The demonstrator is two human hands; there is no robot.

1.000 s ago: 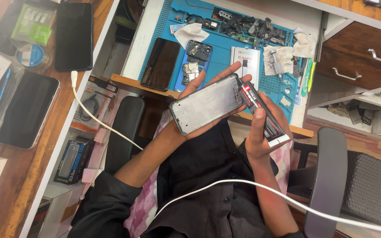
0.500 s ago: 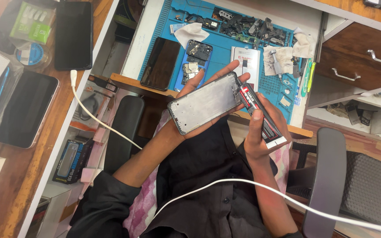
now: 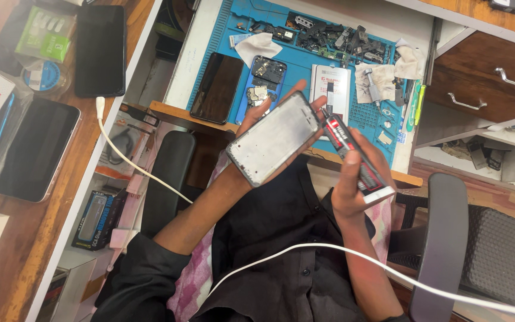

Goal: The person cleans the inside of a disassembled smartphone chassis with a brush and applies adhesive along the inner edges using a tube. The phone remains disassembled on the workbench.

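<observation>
A person seated at a repair bench holds a phone frame [image 3: 274, 145] flat on the open left hand [image 3: 251, 128], fingers curled up around its far edge, its grey inner face turned upward above the lap. The right hand [image 3: 353, 179] is clenched round a red-and-black glue tube [image 3: 356, 158], its nozzle touching the frame's right-hand edge near the top corner.

By the look of it the work is in its early part — the tip sits at one corner, no bead of glue can be made out along the rim, and no screen has been laid on the frame yet.

On the blue work mat [image 3: 305, 65] beyond the hands lie one dark phone [image 3: 217, 88] face up, one opened phone back [image 3: 261, 83] with its parts showing, one white card [image 3: 331, 83], two crumpled cloths and a heap of small parts too many to count. To the left, on the wooden counter [image 3: 49, 220], rest one black phone [image 3: 100, 49] and one tablet [image 3: 36, 149]. One white cable [image 3: 132, 167] hangs from the counter's edge — a second crosses the person's lap.
</observation>
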